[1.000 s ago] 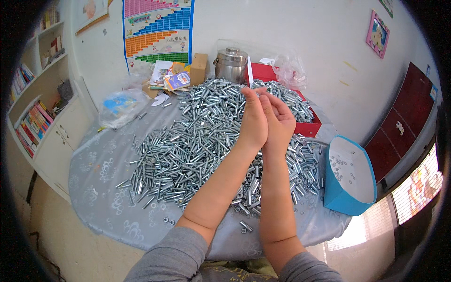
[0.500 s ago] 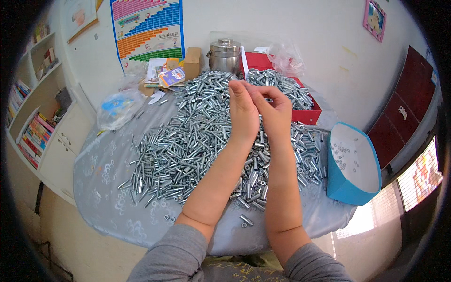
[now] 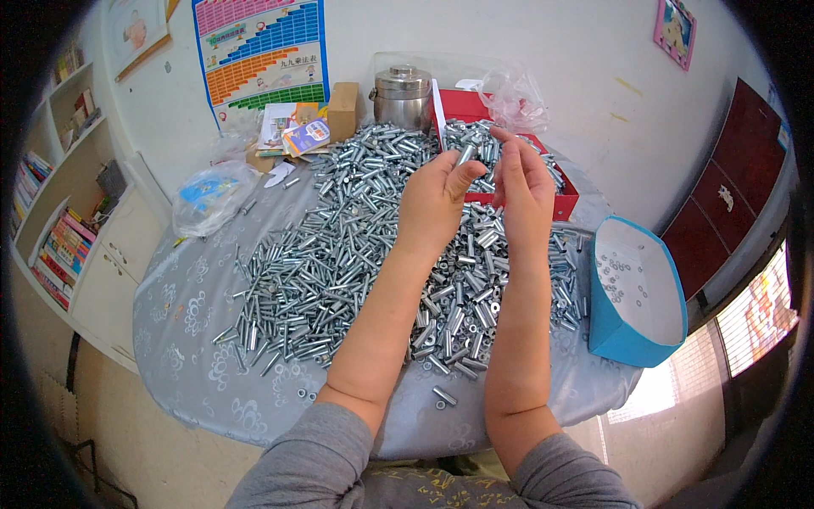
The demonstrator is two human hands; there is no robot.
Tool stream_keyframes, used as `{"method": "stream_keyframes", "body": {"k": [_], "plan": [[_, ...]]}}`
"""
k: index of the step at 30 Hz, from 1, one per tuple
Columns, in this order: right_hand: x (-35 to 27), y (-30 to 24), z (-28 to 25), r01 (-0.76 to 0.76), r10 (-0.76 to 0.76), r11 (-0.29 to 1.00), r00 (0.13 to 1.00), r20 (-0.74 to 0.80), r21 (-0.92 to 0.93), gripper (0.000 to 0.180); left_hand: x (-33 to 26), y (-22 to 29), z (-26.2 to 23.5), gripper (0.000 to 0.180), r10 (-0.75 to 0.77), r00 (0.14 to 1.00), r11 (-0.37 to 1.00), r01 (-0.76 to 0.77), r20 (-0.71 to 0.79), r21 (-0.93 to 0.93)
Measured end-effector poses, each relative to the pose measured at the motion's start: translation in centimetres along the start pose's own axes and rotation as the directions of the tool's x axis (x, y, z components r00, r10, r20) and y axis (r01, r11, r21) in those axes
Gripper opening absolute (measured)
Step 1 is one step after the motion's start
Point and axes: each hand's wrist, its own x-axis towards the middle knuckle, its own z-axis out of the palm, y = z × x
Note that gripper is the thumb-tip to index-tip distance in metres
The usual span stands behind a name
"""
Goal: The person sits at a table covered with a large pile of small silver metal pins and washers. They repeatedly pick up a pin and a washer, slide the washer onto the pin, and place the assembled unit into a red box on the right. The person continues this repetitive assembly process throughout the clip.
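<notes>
A large pile of silvery metal bolts and sleeves (image 3: 339, 246) spreads across the table. Above its upper right part, my left hand (image 3: 431, 204) is closed, with a short shiny metal sleeve (image 3: 466, 154) pinched between thumb and fingers. A small gap separates it from my right hand (image 3: 526, 182), whose fingers are stretched out and apart; nothing shows in them. Behind both hands lies an open red box (image 3: 566, 204) filled with similar metal parts. At the near edge of the pile, one loose sleeve (image 3: 444, 395) rests beside a small nut (image 3: 440, 405).
At the right stands a blue box (image 3: 632, 343) with small rings inside. A steel pot (image 3: 403, 97), a cardboard box (image 3: 343, 112) and booklets (image 3: 305, 136) are at the back. A clear plastic bag (image 3: 212, 199) lies far left on the grey tablecloth (image 3: 203, 365).
My hands were together half a second ago and have separated. The right one has moved right and its fingers have spread; the metal sleeve now shows in my left hand.
</notes>
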Motion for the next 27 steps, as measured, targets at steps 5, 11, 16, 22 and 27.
{"method": "stream_keyframes", "body": {"k": [5, 11, 16, 22, 27], "plan": [[-0.1, -0.7, -0.5, -0.069, 0.08, 0.988, 0.994, 0.076, -0.138, 0.025, 0.2, 0.7, -0.9, 0.056, -0.007, 0.995, 0.979, -0.014, 0.1, 0.203], [-0.2, -1.6, -0.7, -0.11, 0.116, 0.992, 0.99, 0.084, -0.064, 0.024, 0.0, 1.4, -1.0, 0.044, -0.001, 0.981, 0.915, -0.079, 0.196, 0.396], [0.0, -0.9, -1.4, -0.103, 0.112, 0.987, 0.991, 0.071, -0.121, 0.022, -0.1, 2.2, -0.8, 0.04, 0.059, 0.965, 0.871, -0.175, 0.255, 0.46], [-0.1, -1.0, -1.6, -0.181, 0.195, 0.97, 0.978, 0.071, -0.165, 0.016, -0.4, 2.4, -0.8, 0.039, -0.024, 0.933, 0.898, -0.138, 0.359, 0.418], [0.1, 0.3, -1.9, -0.184, 0.239, 0.933, 0.959, 0.154, -0.308, 0.014, -0.8, 2.2, -1.1, 0.046, -0.162, 0.872, 0.921, -0.034, 0.461, 0.388]]}}
